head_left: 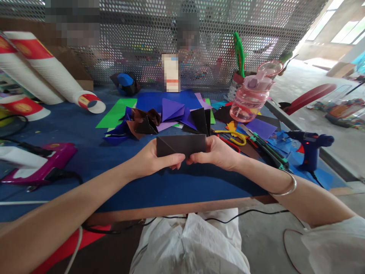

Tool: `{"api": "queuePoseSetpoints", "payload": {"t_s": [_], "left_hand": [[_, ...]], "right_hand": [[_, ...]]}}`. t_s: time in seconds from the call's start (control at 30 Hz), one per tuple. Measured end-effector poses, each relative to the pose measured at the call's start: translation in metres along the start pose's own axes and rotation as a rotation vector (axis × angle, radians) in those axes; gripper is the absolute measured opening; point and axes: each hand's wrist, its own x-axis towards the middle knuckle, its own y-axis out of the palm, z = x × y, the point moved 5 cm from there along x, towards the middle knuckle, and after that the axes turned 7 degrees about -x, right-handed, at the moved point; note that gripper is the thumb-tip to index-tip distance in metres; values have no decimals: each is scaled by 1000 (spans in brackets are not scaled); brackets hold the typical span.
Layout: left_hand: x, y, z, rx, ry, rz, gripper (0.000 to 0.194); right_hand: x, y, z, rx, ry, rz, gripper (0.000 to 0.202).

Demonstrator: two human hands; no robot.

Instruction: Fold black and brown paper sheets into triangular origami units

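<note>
Black folded paper (186, 144) – matte, flat, long low rectangle, crease running diagonally down across its left part, long top edge roughly level. Sits above the blue tabletop (182, 194), close to its front edge, centred in front of the person.

Held at both ends. Left hand (155, 158): thumb laid along the lower near face, pointing inward, other fingers curled behind and under, pinching the left end. Right hand (218, 154): thumb at the lower right corner, index finger behind the right end, pinching there. Thumb tips near each other, not touching. Fingers behind the paper mostly hidden, so can't tell their exact contact.

Containers: pink bottle (248, 101) upright, right of the folded pieces (142, 122) – can't tell if there's liquid in it. Pot (237, 85) behind it, with a green cactus-like item (239, 55) standing up out of it. Paper cups (54, 72) at far left, nested in long tilted stacks; the nearest stack's open end looks hollow.
</note>
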Motion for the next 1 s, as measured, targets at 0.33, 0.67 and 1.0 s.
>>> {"api": "queuePoseSetpoints", "payload": {"t_s": [0.33, 0.67, 1.0], "left_hand": [[0, -6, -2, -39, 12, -30, 22], [0, -15, 2, -31, 2, -51, 27], [-2, -45, -4, -126, -26, -286, 30]], "right_hand": [[3, -5, -1, 21, 20, -6, 21], [3, -10, 4, 1, 17, -4, 16], [10, -42, -1, -36, -23, -202, 11]]}}
